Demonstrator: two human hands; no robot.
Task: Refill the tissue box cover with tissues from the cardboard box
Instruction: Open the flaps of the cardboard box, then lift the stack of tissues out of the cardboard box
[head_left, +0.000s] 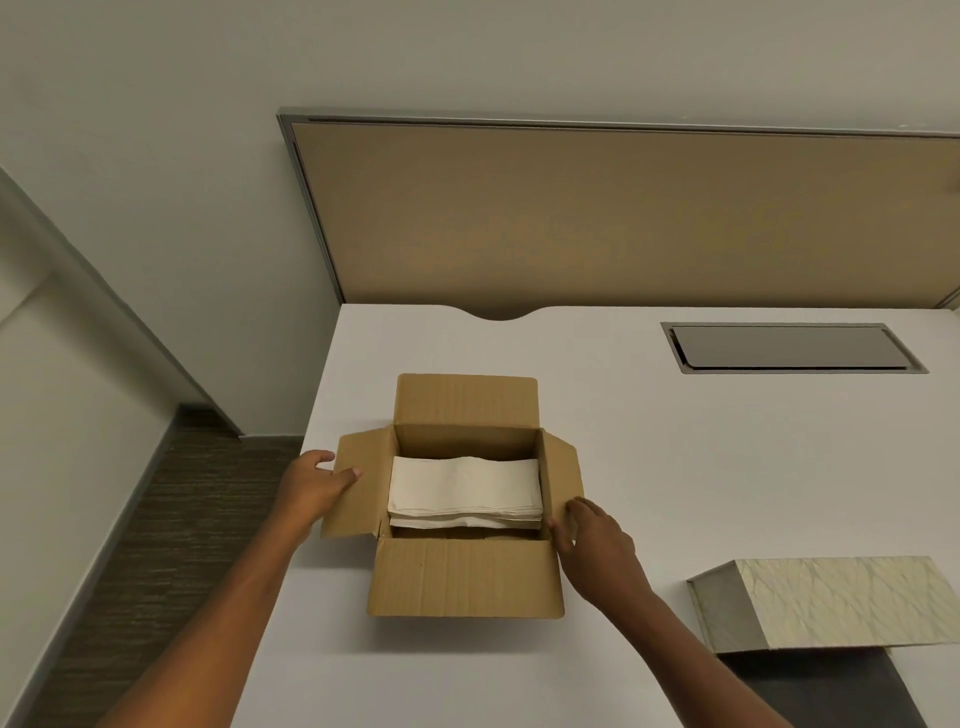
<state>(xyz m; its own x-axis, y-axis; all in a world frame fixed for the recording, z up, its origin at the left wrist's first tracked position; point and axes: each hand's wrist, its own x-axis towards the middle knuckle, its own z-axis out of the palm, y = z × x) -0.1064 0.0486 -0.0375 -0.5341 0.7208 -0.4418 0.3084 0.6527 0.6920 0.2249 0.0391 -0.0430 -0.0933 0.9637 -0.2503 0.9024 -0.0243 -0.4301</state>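
Your L hand (314, 486) pinches the left flap of the open cardboard box (465, 577). R hand (597, 538) grips the right flap, prob. thumb inside. The tissues (465, 488) are stacked inside the box. The tissue box cover (841, 597) lies on the table (675, 467), apart to the right.

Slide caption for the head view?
Left hand and right hand hold the side flaps of the cardboard box, tissues inside; tissue box cover lies beside it.

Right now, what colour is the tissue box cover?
The tissue box cover is pale cream-gold with a leaf-like pattern, seen in head view.
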